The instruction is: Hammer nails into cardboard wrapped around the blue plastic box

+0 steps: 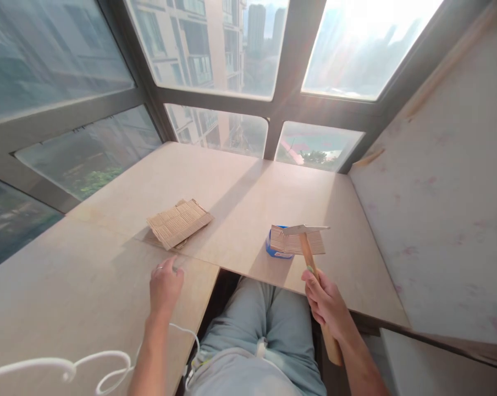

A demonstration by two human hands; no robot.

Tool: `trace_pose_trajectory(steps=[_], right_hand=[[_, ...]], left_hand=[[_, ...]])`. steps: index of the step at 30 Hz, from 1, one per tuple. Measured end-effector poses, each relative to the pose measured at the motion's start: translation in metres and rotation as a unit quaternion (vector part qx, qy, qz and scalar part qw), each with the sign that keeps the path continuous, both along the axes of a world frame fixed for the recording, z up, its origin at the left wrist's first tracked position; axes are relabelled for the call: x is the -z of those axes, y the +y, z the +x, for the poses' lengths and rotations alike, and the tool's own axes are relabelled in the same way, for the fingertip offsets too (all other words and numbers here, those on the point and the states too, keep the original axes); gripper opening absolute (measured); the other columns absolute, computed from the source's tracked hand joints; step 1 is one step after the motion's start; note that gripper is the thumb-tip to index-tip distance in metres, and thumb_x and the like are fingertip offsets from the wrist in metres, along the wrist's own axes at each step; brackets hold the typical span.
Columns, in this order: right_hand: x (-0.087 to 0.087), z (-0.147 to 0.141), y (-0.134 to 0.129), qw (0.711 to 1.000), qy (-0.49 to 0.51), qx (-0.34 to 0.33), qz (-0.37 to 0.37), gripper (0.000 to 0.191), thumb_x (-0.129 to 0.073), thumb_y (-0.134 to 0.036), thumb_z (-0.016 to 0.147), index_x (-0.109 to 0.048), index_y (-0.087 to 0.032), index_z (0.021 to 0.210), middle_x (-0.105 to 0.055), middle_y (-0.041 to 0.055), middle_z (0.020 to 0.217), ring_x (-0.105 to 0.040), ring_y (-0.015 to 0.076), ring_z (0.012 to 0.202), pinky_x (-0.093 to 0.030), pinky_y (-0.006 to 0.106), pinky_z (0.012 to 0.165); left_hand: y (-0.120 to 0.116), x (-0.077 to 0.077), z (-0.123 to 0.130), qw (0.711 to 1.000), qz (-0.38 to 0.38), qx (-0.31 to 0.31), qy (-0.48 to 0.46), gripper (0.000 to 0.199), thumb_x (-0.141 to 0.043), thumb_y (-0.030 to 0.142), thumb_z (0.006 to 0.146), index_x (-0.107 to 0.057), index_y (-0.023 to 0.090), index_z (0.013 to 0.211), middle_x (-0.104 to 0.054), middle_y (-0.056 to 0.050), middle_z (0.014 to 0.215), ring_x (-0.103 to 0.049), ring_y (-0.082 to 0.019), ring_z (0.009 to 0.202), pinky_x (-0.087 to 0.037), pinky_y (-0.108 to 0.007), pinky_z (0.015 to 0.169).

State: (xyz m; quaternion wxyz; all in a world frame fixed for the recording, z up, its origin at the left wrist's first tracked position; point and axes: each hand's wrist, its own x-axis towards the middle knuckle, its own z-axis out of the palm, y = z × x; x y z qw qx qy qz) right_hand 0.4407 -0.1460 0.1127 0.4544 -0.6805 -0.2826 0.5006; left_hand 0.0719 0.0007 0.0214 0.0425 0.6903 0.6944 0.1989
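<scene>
My right hand [321,297] is wrapped round the wooden handle of a hammer [308,253]. The hammer's metal head lies over, or just above, a piece of cardboard [287,242] on a blue container [272,250]; whether it touches cannot be told. My left hand [166,280] is near the near edge of a corrugated cardboard stack [180,223], with its fingers bent and partly hidden. What it holds, if anything, is too small to make out.
The pale wooden tabletop [240,187] has a notch where my legs are. A white coiled cable [38,363] crosses the lower left. Windows [215,49] stand behind the table, and a patterned wall panel [438,192] bounds the right side.
</scene>
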Motion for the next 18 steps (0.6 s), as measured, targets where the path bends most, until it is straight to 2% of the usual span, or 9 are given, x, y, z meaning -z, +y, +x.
trace_pose_trajectory(steps=[4,9,13,18], right_hand=[[0.001,-0.012,0.001,1.000,0.018,-0.015,0.003,0.050,-0.054,-0.071,0.079,-0.043,-0.022,0.084,-0.029,-0.0112,0.054,-0.020,0.0024,0.032,-0.021,0.014,0.023],[-0.003,-0.023,0.001,0.999,0.021,-0.028,-0.005,0.053,-0.055,-0.073,0.078,-0.041,-0.022,0.082,-0.030,-0.0112,0.055,-0.020,0.0018,0.032,-0.022,0.014,0.024],[-0.006,-0.027,-0.004,0.999,0.017,-0.027,-0.011,0.055,-0.056,-0.075,0.076,-0.038,-0.023,0.081,-0.028,-0.0114,0.055,-0.020,0.0019,0.034,-0.022,0.013,0.024],[-0.002,-0.029,-0.010,1.000,0.020,-0.012,-0.016,0.055,-0.058,-0.074,0.076,-0.036,-0.023,0.079,-0.027,-0.0117,0.055,-0.018,0.0019,0.034,-0.022,0.013,0.024]], left_hand=[[-0.016,0.013,-0.031,0.999,-0.014,-0.028,0.032,0.048,-0.048,0.035,0.084,-0.063,0.004,0.117,-0.066,-0.022,0.112,-0.057,-0.032,0.112,-0.044,-0.044,0.098],[-0.011,0.022,-0.033,0.997,-0.058,-0.043,0.039,0.044,-0.054,0.035,0.085,-0.067,0.007,0.115,-0.065,-0.022,0.109,-0.057,-0.032,0.109,-0.044,-0.042,0.096],[-0.004,0.021,-0.032,0.996,-0.075,-0.052,0.021,0.039,-0.055,0.030,0.085,-0.069,0.008,0.113,-0.065,-0.020,0.108,-0.058,-0.030,0.106,-0.045,-0.037,0.095],[-0.006,0.014,-0.034,0.993,-0.097,-0.059,0.044,0.035,-0.046,0.021,0.088,-0.071,0.007,0.108,-0.067,-0.019,0.104,-0.062,-0.027,0.096,-0.046,-0.034,0.089]])
